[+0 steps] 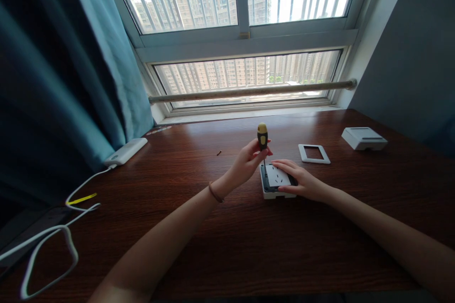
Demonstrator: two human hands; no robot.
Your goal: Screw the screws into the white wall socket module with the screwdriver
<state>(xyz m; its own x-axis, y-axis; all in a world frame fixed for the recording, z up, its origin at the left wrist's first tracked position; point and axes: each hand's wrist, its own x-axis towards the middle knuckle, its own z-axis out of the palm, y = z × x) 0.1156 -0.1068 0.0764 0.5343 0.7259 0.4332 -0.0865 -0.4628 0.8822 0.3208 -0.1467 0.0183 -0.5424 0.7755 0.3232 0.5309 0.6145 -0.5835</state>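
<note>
My left hand (253, 157) is closed around the black and yellow handle of a screwdriver (262, 136). The screwdriver stands upright, its thin shaft reaching down to the left side of a wall socket (278, 176). This socket has a white face with several slots, a dark frame around it and a white box underneath. My right hand (299, 179) grips the socket from the right, fingers over its top edge and thumb along the near side. Whether a screw sits under the screwdriver tip is too small to tell.
A white cover frame (314, 154) lies behind my right hand, with another white box (364, 138) farther right. One small screw (219, 152) lies left of the screwdriver. At left are a white power strip (126, 151), its cable (71, 241) and a yellow strip (82, 198).
</note>
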